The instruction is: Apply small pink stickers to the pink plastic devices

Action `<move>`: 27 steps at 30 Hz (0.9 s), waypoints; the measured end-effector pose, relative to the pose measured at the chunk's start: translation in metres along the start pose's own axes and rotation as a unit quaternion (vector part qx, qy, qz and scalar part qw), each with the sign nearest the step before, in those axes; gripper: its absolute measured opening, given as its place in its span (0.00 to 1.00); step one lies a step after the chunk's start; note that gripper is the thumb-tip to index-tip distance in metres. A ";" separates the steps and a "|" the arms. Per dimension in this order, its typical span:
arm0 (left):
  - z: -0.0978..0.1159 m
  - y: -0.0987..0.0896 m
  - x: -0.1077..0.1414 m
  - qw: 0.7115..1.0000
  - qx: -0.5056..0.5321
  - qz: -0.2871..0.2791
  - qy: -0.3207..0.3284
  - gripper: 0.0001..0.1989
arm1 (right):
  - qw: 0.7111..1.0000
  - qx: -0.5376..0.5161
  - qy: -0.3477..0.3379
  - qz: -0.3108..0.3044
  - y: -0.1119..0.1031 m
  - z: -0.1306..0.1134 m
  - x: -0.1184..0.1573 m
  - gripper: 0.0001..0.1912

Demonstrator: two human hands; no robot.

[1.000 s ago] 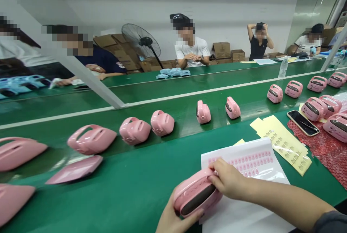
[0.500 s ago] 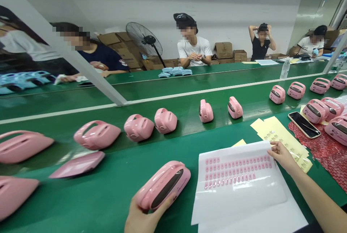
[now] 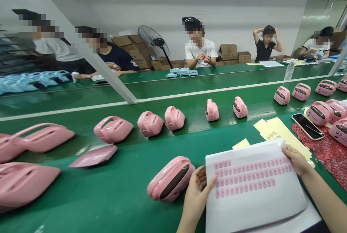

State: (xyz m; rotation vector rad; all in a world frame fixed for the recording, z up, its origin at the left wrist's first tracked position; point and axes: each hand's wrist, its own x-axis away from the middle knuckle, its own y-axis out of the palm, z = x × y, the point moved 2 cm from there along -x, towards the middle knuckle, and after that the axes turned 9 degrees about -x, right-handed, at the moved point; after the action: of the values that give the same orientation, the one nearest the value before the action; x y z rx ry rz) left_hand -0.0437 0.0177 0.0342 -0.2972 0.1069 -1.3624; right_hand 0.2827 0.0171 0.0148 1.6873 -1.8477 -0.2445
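A white sheet of small pink oval stickers (image 3: 249, 204) is raised at its upper edge in front of me. My left hand (image 3: 197, 191) pinches its left edge, thumb on top and fingers curled beside and behind it. At the upper right corner, my right hand (image 3: 297, 159) grips the same sheet. Just left of my left hand, a pink plastic device with a carry handle and dark front panel (image 3: 170, 178) stands on the green table (image 3: 108, 200). Under the sheet, more white paper shows at the lower right.
Several similar pink devices (image 3: 150, 124) line the green surface behind. A flat pink piece (image 3: 93, 156) lies left. Yellow sticker sheets (image 3: 273, 130), a phone (image 3: 307, 126) and red bubble wrap (image 3: 325, 148) are right. A bottle (image 3: 289, 71) stands farther back. Co-workers sit across, beyond a slanted post (image 3: 108, 70).
My left hand has let go of the pink device, now standing on the table, and taken the sheet's left edge. The sheet is lifted and tilted. The view has shifted left.
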 end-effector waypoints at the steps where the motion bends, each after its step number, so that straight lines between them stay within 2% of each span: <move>1: 0.000 0.001 -0.003 1.000 0.003 -0.008 -0.006 0.22 | 1.000 -0.002 -0.006 0.007 -0.002 -0.001 0.000 0.22; 3: -0.003 0.003 -0.006 1.000 0.009 0.004 0.000 0.21 | 1.000 0.001 -0.020 0.015 -0.004 -0.002 0.000 0.22; 6: -0.008 0.008 -0.004 0.999 0.047 0.012 0.000 0.23 | 0.999 0.006 -0.038 0.010 -0.003 -0.004 -0.001 0.23; 10: -0.001 0.006 -0.005 0.998 0.062 0.032 -0.007 0.24 | 0.998 -0.003 -0.057 0.010 -0.001 -0.003 -0.002 0.25; 15: 0.012 0.006 0.001 0.988 0.112 -0.094 -0.056 0.18 | 0.998 0.005 -0.056 0.018 -0.002 0.003 -0.002 0.25; 18: 0.012 0.013 0.011 0.964 0.166 -0.172 -0.120 0.19 | 0.989 0.114 -0.079 0.046 -0.003 -0.001 -0.005 0.23; 19: 0.011 0.015 0.013 0.958 0.175 -0.183 -0.133 0.19 | 0.975 0.179 -0.109 0.077 -0.001 -0.004 -0.006 0.22; 20: 0.010 0.016 0.015 0.957 0.176 -0.185 -0.137 0.18 | 0.948 0.250 -0.160 0.116 0.003 -0.007 -0.006 0.22; 22: 0.011 0.017 0.015 0.964 0.159 -0.172 -0.125 0.18 | 0.861 0.383 -0.292 0.162 0.022 -0.013 -0.002 0.21; 23: 0.012 0.017 0.015 0.967 0.150 -0.168 -0.117 0.18 | 0.814 0.439 -0.353 0.141 0.038 -0.013 0.001 0.21; 24: 0.013 0.018 0.015 0.969 0.141 -0.168 -0.109 0.18 | 0.771 0.488 -0.400 0.091 0.056 -0.011 0.005 0.22; 25: 0.014 0.018 0.015 0.971 0.134 -0.171 -0.100 0.18 | 0.736 0.532 -0.418 0.006 0.077 -0.007 0.008 0.23; 27: 0.017 0.018 0.016 0.974 0.123 -0.175 -0.073 0.18 | 0.661 0.616 -0.403 -0.147 0.116 0.003 0.014 0.31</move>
State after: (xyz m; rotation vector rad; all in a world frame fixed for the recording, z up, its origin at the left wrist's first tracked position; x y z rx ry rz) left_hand -0.0196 0.0077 0.0471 -0.2118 -0.2479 -1.6785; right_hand 0.1845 0.0228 0.0771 3.2154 -2.6091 0.3160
